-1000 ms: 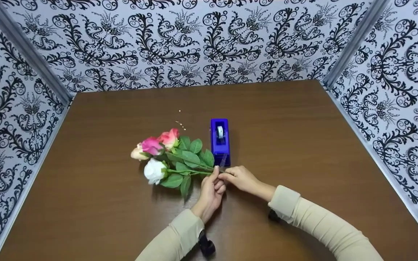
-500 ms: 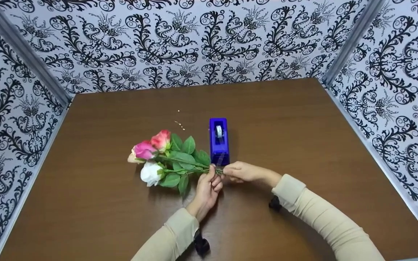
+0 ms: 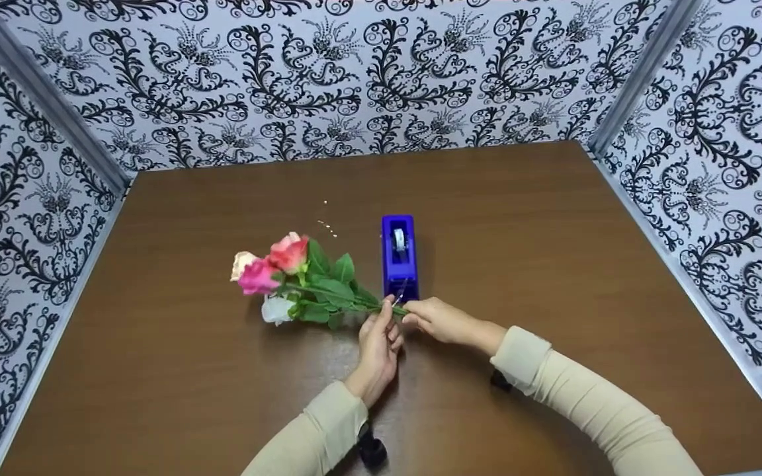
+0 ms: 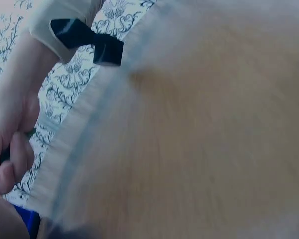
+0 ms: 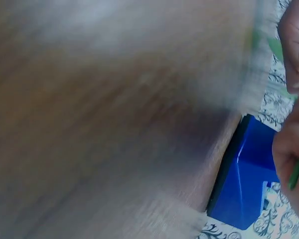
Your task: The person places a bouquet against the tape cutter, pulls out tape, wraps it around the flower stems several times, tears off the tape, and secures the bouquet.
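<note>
A bunch of roses, coral, magenta, cream and white, points left above the table, with green leaves along the stems. My left hand holds the stems between thumb and fingers. Just right of it, my right hand grips the stem ends; the right wrist view shows a green stem in its curled fingers. From the blue tape dispenser, a strip of clear tape stretches to the stems by my left thumb. The white rose is partly hidden behind the leaves.
The dispenser stands on the brown wooden table just beyond both hands. Small pale specks lie left of it. Patterned panels enclose the back and sides. Black wrist cameras hang under the sleeves.
The bunch has rolled: the cream rose has come up beside the magenta one and the white rose has turned lower behind leaves. My right hand shifted along the stem ends; the left hand moved slightly left.
</note>
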Demonstrator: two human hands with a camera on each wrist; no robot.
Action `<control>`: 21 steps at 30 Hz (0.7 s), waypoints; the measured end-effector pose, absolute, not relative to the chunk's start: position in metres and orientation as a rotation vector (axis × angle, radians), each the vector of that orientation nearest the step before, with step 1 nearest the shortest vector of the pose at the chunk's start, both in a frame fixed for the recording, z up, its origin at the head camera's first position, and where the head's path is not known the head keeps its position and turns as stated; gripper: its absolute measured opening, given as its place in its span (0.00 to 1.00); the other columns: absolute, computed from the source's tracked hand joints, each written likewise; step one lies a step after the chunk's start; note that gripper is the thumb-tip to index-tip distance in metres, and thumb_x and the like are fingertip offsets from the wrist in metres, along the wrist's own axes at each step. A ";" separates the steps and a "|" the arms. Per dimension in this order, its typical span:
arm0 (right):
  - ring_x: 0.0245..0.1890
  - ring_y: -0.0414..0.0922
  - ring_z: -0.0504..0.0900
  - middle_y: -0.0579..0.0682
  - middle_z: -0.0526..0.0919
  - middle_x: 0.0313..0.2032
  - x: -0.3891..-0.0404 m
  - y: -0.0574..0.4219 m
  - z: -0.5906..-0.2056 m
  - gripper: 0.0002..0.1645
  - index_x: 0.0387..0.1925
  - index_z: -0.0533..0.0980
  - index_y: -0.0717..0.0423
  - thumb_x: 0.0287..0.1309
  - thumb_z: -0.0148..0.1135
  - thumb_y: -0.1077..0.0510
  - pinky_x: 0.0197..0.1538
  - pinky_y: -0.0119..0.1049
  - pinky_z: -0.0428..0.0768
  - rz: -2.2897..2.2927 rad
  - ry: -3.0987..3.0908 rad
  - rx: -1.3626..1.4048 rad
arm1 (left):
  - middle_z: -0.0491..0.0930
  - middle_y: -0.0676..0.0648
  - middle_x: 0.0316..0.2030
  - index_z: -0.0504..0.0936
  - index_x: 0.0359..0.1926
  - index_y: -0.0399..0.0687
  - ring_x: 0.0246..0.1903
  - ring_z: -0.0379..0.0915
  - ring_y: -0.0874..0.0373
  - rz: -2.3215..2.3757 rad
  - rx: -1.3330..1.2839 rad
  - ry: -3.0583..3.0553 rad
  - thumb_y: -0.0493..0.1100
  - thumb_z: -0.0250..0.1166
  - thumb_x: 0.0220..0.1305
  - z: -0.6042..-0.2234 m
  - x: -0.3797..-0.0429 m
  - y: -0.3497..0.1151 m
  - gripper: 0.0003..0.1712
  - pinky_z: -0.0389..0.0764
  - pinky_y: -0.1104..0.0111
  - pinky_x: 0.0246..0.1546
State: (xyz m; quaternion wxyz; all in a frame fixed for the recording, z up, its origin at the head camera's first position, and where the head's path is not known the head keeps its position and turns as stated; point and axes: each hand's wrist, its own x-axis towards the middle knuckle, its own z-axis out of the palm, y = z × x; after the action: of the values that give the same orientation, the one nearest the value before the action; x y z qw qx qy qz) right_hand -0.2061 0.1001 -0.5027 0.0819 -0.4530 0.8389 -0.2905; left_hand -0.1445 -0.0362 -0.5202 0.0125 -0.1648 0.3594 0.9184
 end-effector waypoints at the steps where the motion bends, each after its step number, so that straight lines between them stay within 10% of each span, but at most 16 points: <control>1: 0.24 0.41 0.74 0.50 0.75 0.22 -0.205 0.100 -0.504 0.10 0.31 0.71 0.60 0.63 0.50 0.57 0.31 0.33 0.74 -0.841 2.547 -1.379 | 0.54 0.56 0.12 0.73 0.49 0.38 0.12 0.47 0.68 2.859 -0.549 1.155 0.42 0.53 0.67 -0.520 -0.144 -0.035 0.15 0.49 0.79 0.14; 7: 0.28 0.47 0.80 0.50 0.79 0.27 -0.202 0.099 -0.507 0.07 0.34 0.72 0.58 0.61 0.53 0.57 0.31 0.39 0.77 -0.695 2.772 -1.562 | 0.60 0.55 0.13 0.64 0.19 0.49 0.13 0.53 0.67 2.819 -0.676 1.277 0.45 0.55 0.65 -0.513 -0.144 -0.032 0.18 0.55 0.77 0.14; 14: 0.34 0.47 0.81 0.52 0.82 0.33 -0.206 0.105 -0.504 0.16 0.39 0.75 0.59 0.66 0.46 0.52 0.38 0.41 0.77 -0.758 2.653 -1.392 | 0.64 0.55 0.15 0.72 0.30 0.48 0.16 0.58 0.67 2.834 -0.575 1.337 0.43 0.53 0.67 -0.520 -0.145 -0.030 0.08 0.60 0.78 0.18; 21: 0.20 0.37 0.66 0.48 0.68 0.18 -0.223 0.114 -0.500 0.21 0.28 0.73 0.68 0.69 0.41 0.57 0.27 0.29 0.67 -1.147 2.198 -1.053 | 0.67 0.54 0.21 0.74 0.37 0.51 0.20 0.59 0.67 2.804 -0.332 1.363 0.41 0.50 0.68 -0.526 -0.147 -0.033 0.06 0.59 0.79 0.20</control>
State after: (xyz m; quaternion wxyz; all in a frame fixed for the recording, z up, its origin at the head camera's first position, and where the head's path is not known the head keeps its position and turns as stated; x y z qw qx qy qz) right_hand -0.2232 0.1139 -0.5004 0.2221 -0.3810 0.7956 -0.4153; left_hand -0.1471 -0.0332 -0.5258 0.0029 -0.1060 0.4348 0.8943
